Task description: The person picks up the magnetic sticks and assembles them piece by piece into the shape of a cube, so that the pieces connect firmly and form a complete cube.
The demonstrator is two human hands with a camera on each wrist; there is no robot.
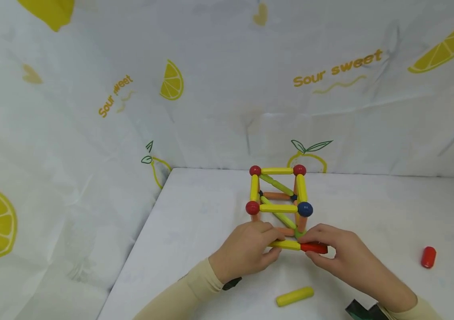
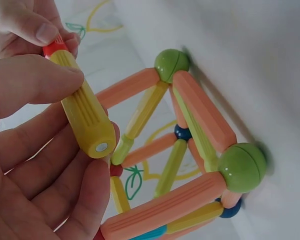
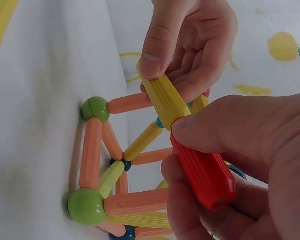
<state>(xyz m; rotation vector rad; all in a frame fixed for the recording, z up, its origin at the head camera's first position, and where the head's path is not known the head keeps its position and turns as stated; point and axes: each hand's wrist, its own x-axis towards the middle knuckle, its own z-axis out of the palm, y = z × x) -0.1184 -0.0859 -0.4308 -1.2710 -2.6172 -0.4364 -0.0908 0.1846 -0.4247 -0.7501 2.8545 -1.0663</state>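
Note:
A yellow magnetic rod is pinched between the thumb and fingers of my left hand. My right hand pinches a short red magnetic rod, whose end meets the yellow rod's end in a line. Both are held up in front of a cube frame of yellow and orange rods joined by red, blue and green balls. Light green and yellow rods run diagonally across its sides. In the left wrist view, green balls mark the frame's near bottom corners. My left hand hides part of the frame's lower left in the head view.
A loose yellow rod lies on the white table near the front. Farther right lies a short red rod. A white cloth printed with lemons hangs behind and to the left.

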